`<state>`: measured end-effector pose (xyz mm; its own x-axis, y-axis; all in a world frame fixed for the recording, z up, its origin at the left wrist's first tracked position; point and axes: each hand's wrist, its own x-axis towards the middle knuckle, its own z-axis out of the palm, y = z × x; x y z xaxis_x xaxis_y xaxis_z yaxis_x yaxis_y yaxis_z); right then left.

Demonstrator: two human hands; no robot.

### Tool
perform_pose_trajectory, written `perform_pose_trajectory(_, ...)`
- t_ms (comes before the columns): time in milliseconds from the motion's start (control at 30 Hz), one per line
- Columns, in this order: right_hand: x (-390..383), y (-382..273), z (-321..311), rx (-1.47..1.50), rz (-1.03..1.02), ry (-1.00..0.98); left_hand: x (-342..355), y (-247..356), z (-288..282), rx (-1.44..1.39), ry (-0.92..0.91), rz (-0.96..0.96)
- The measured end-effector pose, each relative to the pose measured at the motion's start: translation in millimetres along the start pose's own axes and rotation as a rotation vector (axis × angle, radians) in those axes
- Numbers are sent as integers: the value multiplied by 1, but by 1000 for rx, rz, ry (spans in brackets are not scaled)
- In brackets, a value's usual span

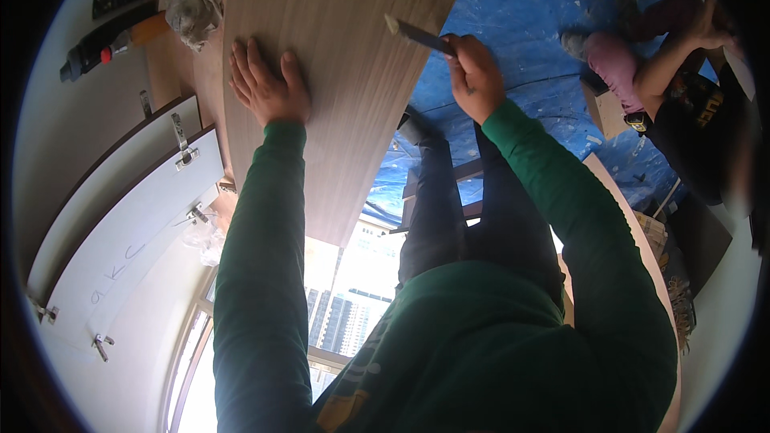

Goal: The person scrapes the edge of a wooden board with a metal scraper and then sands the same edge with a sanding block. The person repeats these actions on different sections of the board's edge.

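Blue sheeting (521, 16) right of wood-grain panel (337, 112); left hand (273, 95) spread flat on panel, presumably steadying it; right hand (476, 76) grips slim tool (425, 37) near panel's edge.

A long, flat, grey-brown wood-grain panel (345, 112) bears a bare left hand (269, 92), palm down with fingers spread, near its left edge; what holds the panel up is hidden. Just beside that left edge runs a tan wooden surface (180, 84), with a crumpled, translucent plastic bag (194, 12) on it. To the panel's right, a speckled, wrinkled blue plastic sheet (521, 0) covers the floor. On the sheet, well apart from the panel, are a co-worker's grey shoe (573, 46) and a pale, box-shaped wooden piece (609, 112).
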<state>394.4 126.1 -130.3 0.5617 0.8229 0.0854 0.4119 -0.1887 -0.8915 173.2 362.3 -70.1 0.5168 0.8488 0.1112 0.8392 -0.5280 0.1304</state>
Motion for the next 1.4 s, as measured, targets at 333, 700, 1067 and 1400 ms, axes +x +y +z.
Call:
perform_pose_trajectory(333, -132, -59, 38, 226, 195, -272, -1, -3, 8, -25, 25, 6)
perform_pose_trajectory(700, 82, 30, -49, -126, 315, 48, 2, 2, 8, -39, 18, 3)
perform_pose_trajectory(1067, -65, -52, -15, -116, 110, -440, 1, -1, 10, -31, 16, 10)
perform_pose_trajectory(1400, 62, 25, -56, -186, 71, 24, 2, 4, 8, -56, -4, 7)
